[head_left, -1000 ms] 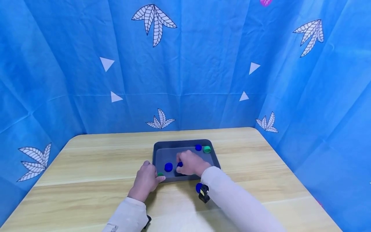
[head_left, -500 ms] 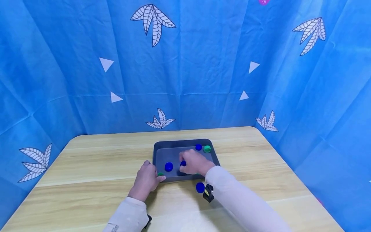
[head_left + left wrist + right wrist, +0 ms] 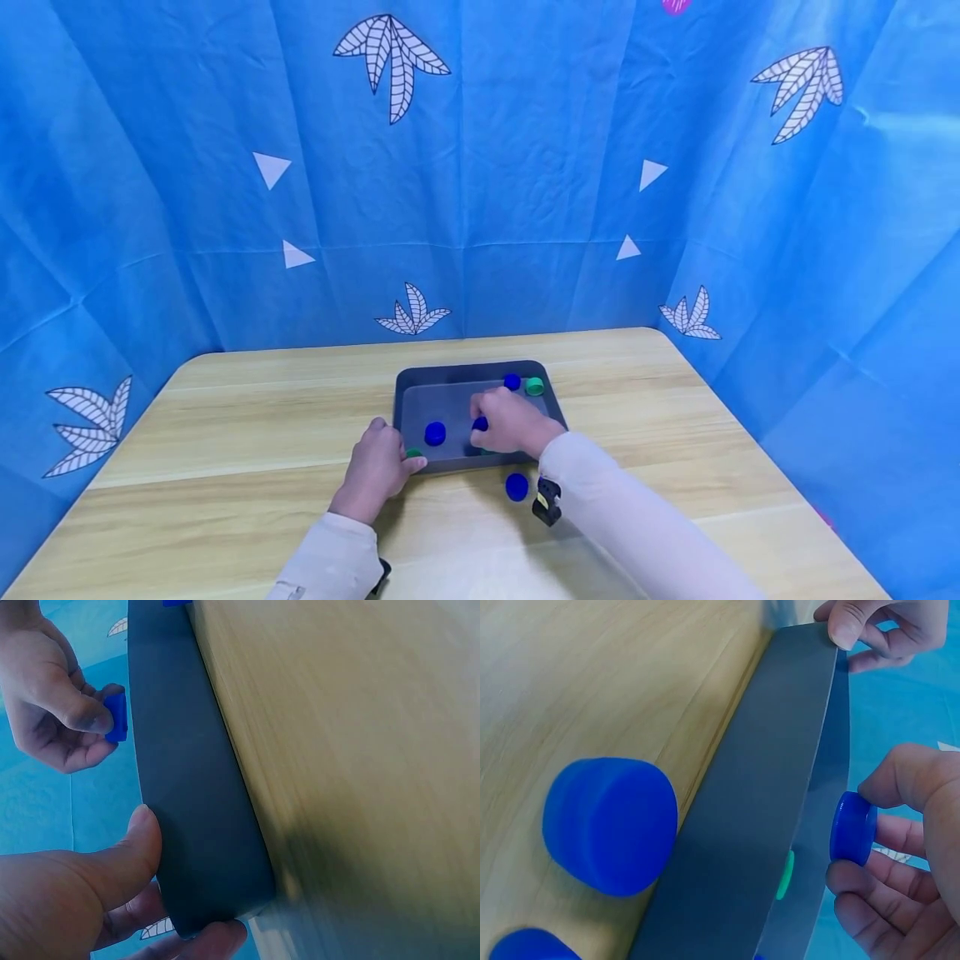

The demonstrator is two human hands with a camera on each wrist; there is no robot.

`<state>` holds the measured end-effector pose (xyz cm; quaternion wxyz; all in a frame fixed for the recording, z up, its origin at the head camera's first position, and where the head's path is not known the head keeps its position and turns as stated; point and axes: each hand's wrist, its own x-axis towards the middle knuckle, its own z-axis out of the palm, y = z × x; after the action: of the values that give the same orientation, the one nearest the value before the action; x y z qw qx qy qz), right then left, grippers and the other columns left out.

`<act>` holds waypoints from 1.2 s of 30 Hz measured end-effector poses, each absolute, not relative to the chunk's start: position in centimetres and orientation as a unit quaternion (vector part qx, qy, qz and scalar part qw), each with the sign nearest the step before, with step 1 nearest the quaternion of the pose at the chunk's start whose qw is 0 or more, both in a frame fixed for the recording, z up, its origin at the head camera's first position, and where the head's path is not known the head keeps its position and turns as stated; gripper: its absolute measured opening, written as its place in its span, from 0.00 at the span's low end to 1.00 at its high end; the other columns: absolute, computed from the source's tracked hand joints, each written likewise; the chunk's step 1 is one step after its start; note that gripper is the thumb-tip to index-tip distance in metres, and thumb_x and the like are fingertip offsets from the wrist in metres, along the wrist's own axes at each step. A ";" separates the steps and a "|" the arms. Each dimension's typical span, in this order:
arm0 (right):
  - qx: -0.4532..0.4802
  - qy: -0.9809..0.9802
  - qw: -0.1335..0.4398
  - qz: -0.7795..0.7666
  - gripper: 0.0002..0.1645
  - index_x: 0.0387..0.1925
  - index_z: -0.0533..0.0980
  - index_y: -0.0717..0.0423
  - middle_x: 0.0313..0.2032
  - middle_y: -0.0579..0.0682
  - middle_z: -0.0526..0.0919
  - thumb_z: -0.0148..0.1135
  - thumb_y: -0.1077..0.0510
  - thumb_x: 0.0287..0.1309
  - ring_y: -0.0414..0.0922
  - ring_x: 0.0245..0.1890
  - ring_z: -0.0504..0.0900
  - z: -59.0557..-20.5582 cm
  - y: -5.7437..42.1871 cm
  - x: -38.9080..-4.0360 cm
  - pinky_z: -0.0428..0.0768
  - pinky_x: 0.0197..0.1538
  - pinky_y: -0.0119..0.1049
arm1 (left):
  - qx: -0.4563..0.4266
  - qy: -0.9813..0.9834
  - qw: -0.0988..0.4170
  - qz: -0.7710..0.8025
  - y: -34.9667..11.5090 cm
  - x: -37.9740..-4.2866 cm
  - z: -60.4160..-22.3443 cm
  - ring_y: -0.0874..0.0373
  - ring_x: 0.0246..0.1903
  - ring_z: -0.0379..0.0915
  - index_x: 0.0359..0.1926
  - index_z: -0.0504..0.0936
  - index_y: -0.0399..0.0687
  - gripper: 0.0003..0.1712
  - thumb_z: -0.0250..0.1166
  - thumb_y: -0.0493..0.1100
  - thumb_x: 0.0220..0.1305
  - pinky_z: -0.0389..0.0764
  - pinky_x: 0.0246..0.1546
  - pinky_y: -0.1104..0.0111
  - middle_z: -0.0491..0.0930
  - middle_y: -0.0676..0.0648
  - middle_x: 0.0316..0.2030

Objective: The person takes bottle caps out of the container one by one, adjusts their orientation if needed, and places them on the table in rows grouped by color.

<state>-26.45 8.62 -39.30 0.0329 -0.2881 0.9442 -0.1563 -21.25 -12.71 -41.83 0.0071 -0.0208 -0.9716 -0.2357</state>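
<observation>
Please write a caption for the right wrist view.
Right hand pinches a blue cap while left hand grips the gray tray.

head cam bright, soft shadows on table (image 3: 270,433), pale glare on curtain (image 3: 525,167) at r., wrist cams dimmer

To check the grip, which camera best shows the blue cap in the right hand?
Right wrist: the blue cap shows large, pinched by the right hand. Left wrist and head show it smaller, partly covered by that hand.
</observation>
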 end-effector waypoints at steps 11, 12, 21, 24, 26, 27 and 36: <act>-0.302 0.939 0.021 -0.164 0.11 0.38 0.78 0.58 0.31 0.46 0.77 0.64 0.60 0.51 0.36 0.15 0.68 -39.5 10.2 -26.5 0.65 0.19 0.28 | -0.023 -0.972 0.010 -0.232 -12.5 -21.2 -41.7 0.53 0.26 0.67 0.16 0.71 0.43 0.23 0.75 0.48 0.54 0.73 0.30 0.63 0.67 0.43 0.33; -0.300 0.940 0.021 -0.163 0.11 0.38 0.78 0.58 0.30 0.46 0.77 0.64 0.60 0.51 0.36 0.15 0.68 -39.5 10.3 -26.5 0.65 0.19 0.28 | -0.023 -0.972 0.009 -0.232 -12.5 -21.2 -41.7 0.53 0.26 0.67 0.16 0.71 0.43 0.23 0.75 0.48 0.54 0.73 0.30 0.63 0.67 0.43 0.33; -0.297 0.940 0.020 -0.168 0.11 0.37 0.78 0.57 0.30 0.45 0.77 0.66 0.59 0.51 0.36 0.19 0.71 -39.6 10.9 -26.2 0.68 0.22 0.28 | -0.021 -0.972 0.008 -0.232 -12.5 -21.3 -41.8 0.53 0.26 0.67 0.16 0.71 0.44 0.23 0.75 0.48 0.54 0.73 0.30 0.63 0.67 0.43 0.33; -0.302 0.938 0.017 -0.171 0.11 0.37 0.78 0.58 0.31 0.46 0.78 0.66 0.60 0.51 0.36 0.19 0.72 -39.5 11.2 -26.1 0.69 0.22 0.28 | -0.021 -0.973 0.007 -0.231 -12.5 -21.3 -41.8 0.53 0.26 0.67 0.16 0.71 0.44 0.23 0.75 0.48 0.54 0.73 0.30 0.63 0.67 0.44 0.33; -0.304 0.937 0.016 -0.174 0.11 0.37 0.78 0.58 0.31 0.46 0.78 0.66 0.60 0.51 0.36 0.19 0.71 -39.4 11.4 -26.0 0.69 0.23 0.28 | -0.021 -0.972 0.007 -0.233 -12.5 -21.3 -41.8 0.53 0.26 0.67 0.16 0.71 0.44 0.23 0.75 0.48 0.54 0.73 0.31 0.63 0.67 0.44 0.33; -0.304 0.936 0.016 -0.176 0.11 0.37 0.78 0.59 0.31 0.46 0.78 0.66 0.60 0.51 0.36 0.19 0.71 -39.4 11.4 -26.0 0.70 0.23 0.29 | -0.020 -0.972 0.006 -0.234 -12.5 -21.3 -41.8 0.53 0.27 0.67 0.16 0.72 0.44 0.23 0.75 0.48 0.54 0.73 0.31 0.63 0.67 0.43 0.33; -0.311 0.935 0.002 -0.173 0.11 0.36 0.78 0.58 0.27 0.44 0.77 0.65 0.61 0.49 0.35 0.16 0.67 -39.4 12.1 -25.9 0.69 0.23 0.29 | -0.019 -0.970 0.008 -0.241 -12.6 -21.3 -41.7 0.52 0.26 0.67 0.16 0.72 0.44 0.22 0.75 0.47 0.53 0.73 0.31 0.62 0.67 0.44 0.32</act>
<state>-25.93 12.11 -39.44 0.0021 -0.3107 0.9346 -0.1732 -21.27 -12.57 -41.71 0.0081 -0.0191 -0.9702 -0.2413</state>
